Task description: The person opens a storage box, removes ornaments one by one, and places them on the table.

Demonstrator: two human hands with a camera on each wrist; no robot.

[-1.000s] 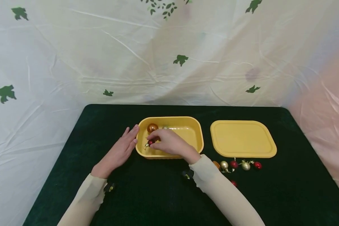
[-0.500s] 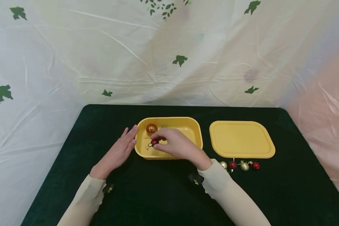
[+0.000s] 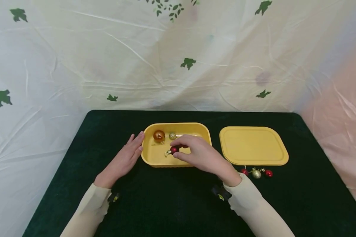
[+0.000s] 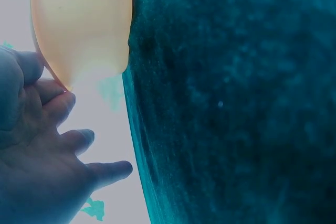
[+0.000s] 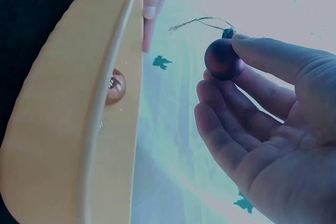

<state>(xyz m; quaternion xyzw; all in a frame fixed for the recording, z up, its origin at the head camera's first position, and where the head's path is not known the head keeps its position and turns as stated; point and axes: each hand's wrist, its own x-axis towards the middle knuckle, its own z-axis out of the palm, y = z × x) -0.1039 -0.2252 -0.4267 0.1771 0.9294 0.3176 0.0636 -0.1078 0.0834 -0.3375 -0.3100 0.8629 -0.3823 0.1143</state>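
Yellow and smooth, a deep rounded rectangular box (image 3: pixel 146 154) sits on a dark green cloth (image 3: pixel 166 207) in the head view. My left hand (image 3: pixel 127 158) lies straight-fingered against its left end, gripping nothing; my right hand (image 3: pixel 197 154) pinches a dark red round bauble (image 3: pixel 174 150) over the box's inside. A shiny amber ball (image 3: pixel 159 135) and a glittery gold ball (image 3: pixel 172 136) lie within, while a flat yellow lid (image 3: pixel 253 145) rests to the right.

From my left wrist, fingertips (image 4: pixel 64 102) touch the box's edge, the other fingers spread. I judge light, steady pressure there enough to stop sliding.

From my right wrist, thumb and fingers hold the red bauble near its small metal cap (image 5: pixel 228 33), a thin cord (image 5: pixel 202 20) trailing free. A gentle, even pinch should suit so smooth a ball, with the cord clear of the rim and any release made low, so nothing knocks or rolls.
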